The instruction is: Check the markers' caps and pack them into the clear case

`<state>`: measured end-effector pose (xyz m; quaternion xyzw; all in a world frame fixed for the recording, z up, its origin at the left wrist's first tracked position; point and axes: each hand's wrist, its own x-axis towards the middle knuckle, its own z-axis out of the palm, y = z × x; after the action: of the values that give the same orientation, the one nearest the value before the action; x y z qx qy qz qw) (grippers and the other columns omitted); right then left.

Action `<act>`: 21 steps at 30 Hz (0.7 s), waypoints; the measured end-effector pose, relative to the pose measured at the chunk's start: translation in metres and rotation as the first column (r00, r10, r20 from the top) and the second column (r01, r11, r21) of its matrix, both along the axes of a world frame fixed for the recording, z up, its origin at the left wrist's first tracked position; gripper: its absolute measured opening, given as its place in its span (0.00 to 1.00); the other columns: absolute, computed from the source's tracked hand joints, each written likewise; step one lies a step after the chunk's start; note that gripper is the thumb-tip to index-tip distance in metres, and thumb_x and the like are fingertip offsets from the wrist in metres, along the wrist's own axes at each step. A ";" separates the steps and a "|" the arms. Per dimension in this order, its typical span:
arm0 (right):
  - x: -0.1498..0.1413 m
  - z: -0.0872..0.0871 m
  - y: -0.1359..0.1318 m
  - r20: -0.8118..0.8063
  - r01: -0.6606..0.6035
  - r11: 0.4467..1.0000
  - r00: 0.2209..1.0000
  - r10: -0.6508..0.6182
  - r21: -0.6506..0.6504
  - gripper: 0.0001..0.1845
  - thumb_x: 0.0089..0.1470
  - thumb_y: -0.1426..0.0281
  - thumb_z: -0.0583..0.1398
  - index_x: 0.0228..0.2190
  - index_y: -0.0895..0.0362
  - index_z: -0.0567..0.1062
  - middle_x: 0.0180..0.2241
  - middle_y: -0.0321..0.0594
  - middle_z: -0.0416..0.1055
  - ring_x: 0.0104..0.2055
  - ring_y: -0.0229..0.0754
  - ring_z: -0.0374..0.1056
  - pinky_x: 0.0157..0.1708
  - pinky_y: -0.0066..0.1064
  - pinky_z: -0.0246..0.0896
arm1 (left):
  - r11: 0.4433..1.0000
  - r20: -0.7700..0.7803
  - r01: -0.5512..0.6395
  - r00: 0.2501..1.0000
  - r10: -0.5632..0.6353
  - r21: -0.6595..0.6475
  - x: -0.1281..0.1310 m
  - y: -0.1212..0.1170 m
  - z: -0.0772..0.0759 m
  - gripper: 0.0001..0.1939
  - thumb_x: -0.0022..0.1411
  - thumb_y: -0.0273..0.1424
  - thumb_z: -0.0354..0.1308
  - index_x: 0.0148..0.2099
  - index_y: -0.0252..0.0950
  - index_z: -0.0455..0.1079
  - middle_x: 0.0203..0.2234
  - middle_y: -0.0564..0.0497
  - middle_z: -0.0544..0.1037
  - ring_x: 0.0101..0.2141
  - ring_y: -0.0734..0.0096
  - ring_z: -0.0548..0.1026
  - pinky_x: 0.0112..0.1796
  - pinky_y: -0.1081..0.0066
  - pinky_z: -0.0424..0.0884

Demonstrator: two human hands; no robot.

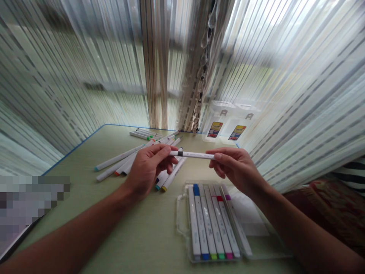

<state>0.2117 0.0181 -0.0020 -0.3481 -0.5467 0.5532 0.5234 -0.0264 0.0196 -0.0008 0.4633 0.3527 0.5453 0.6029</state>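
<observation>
A white marker (pixel 196 155) with a dark band is held level between my two hands above the table. My left hand (pixel 152 163) pinches its left end, and my right hand (pixel 235 165) pinches the right end. Below them lies an open clear plastic case (pixel 182 220), its left half holding several white markers (pixel 209 224) with coloured ends, laid side by side. Another marker (pixel 239 224) rests along the case's hinge side. Behind my left hand, loose white markers (pixel 119 158) are strewn in a pile, partly hidden by the fingers.
Two clear plastic cases (pixel 216 118) with labels stand at the table's back right. The pale green table (pixel 137 228) has a blue edge. String curtains (pixel 114 57) hang close behind it. Patterned fabric (pixel 322 205) lies at the right; a blurred-out patch covers the lower left.
</observation>
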 end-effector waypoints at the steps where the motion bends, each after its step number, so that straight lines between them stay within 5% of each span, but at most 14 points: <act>1: 0.000 -0.001 0.000 0.012 0.011 1.000 1.000 -0.011 0.015 0.08 0.52 0.68 0.69 0.35 0.57 0.85 0.23 0.40 0.77 0.17 0.31 0.61 0.15 0.24 0.55 | 1.000 -0.009 0.004 1.000 -0.004 0.013 0.000 0.000 -0.001 0.10 0.60 0.33 0.65 0.39 0.29 0.79 0.23 0.49 0.80 0.19 0.78 0.72 0.23 0.78 0.67; 7: 0.001 -0.005 0.001 0.073 0.057 0.997 0.995 -0.061 0.057 0.10 0.51 0.67 0.71 0.36 0.57 0.84 0.23 0.39 0.77 0.17 0.31 0.63 0.15 0.23 0.57 | 0.997 -0.059 0.036 0.998 -0.031 0.075 0.000 -0.002 -0.002 0.12 0.63 0.34 0.64 0.42 0.30 0.79 0.25 0.48 0.81 0.20 0.78 0.72 0.25 0.77 0.68; 21: 0.001 -0.001 0.005 -0.046 0.081 0.994 0.995 -0.084 -0.067 0.09 0.52 0.66 0.70 0.33 0.59 0.84 0.24 0.41 0.78 0.16 0.29 0.65 0.15 0.19 0.57 | 0.977 -0.114 0.071 0.992 -0.048 0.202 -0.001 -0.007 -0.004 0.14 0.63 0.29 0.62 0.50 0.28 0.78 0.32 0.43 0.83 0.24 0.76 0.74 0.31 0.74 0.70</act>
<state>0.2131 0.0227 -0.0032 -0.3738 -0.5005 0.5570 0.5473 -0.0277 0.0126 -0.0049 0.5624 0.3129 0.5345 0.5478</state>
